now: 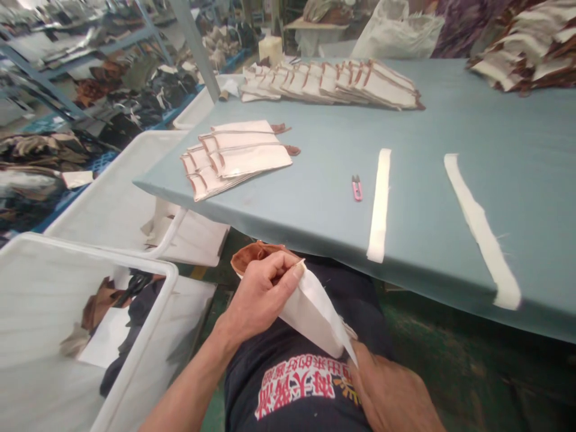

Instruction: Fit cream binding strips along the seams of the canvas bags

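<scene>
Though the left hand point(260, 293) pinches white fabric point(310, 315), the right hand point(389, 381) is part-hidden.

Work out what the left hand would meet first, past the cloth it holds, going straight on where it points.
Probably the near edge of the table, ahead of the left hand; depth is unclear, so it might pass under or over.

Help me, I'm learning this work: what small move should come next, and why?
Perhaps the right hand should gently draw the white cloth straighter: the left hand pinches its upper end, the right is at its lower end, and the edge between bows slightly.
</scene>
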### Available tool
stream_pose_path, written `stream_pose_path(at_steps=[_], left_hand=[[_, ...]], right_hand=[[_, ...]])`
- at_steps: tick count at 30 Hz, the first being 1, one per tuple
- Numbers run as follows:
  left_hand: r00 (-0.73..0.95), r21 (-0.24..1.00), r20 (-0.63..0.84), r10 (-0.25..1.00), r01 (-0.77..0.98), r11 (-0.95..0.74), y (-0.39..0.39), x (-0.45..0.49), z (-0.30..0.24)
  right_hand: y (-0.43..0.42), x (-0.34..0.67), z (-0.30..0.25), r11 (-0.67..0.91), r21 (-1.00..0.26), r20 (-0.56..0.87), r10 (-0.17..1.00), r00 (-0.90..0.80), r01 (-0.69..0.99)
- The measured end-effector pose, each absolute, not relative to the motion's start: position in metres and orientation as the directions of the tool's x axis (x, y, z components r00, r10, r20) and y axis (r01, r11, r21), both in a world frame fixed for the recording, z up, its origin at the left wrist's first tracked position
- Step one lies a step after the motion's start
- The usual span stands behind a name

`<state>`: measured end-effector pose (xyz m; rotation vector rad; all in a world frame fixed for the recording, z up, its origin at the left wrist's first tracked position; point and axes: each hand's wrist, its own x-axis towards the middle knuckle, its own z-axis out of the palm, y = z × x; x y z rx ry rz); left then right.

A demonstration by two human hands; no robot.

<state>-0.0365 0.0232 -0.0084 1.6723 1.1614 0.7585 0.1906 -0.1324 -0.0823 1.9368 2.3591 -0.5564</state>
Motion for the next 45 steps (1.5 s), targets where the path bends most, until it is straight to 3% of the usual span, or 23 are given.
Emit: stream_pose_path(at_steps=[4, 7, 10, 12, 19, 23, 29, 41, 45], left_hand=[[0.466, 0.92, 0.034, 0.884, 0.33, -0.209, 0.035, -0.047, 0.009], [0.54, 0.903, 0.067, 0.839, 0.324, -0.281, 0.043, -0.048, 0.025], [0.605, 0.892, 0.06, 0.794, 0.324, -0.314, 0.044, -0.041, 0.042], [0.632, 0.886, 0.045, 0.773, 0.333, -0.324, 0.042, -0.038, 0.052], [0.634, 0.886, 0.031, 0.773, 0.341, -0.315, 0.033, -0.041, 0.068], [0.587, 0.881, -0.004, 0.81, 0.386, -0.275, 0.029, -0.044, 0.067], [0.555, 0.874, -0.009, 0.832, 0.409, -0.263, 0.026, -0.045, 0.067], [0.528, 0.863, -0.068, 0.847, 0.457, -0.216, 0.031, -0.05, 0.059], [0.532, 0.863, -0.079, 0.843, 0.46, -0.209, 0.03, -0.052, 0.052]], right_hand=[[-0.119, 0.23, -0.046, 0.05, -0.489, -0.251, 0.948, -0.196, 0.871], [-0.082, 0.238, -0.001, 0.007, -0.638, -0.068, 0.996, -0.066, 0.77], [-0.036, 0.219, 0.034, 0.169, -0.732, 0.175, 0.983, -0.057, 0.66], [-0.01, 0.203, 0.044, 0.317, -0.757, 0.289, 0.947, -0.142, 0.572], [0.036, 0.175, 0.041, 0.652, -0.709, 0.434, 0.705, -0.561, 0.27], [0.04, 0.172, 0.043, 0.651, -0.683, 0.371, 0.7, -0.61, 0.331], [0.037, 0.169, 0.052, 0.425, -0.839, 0.119, 0.753, -0.647, 0.34], [0.033, 0.156, 0.05, 0.299, -0.85, 0.015, 0.838, -0.546, 0.434], [0.036, 0.152, 0.043, 0.187, -0.903, -0.071, 0.822, -0.565, 0.386]])
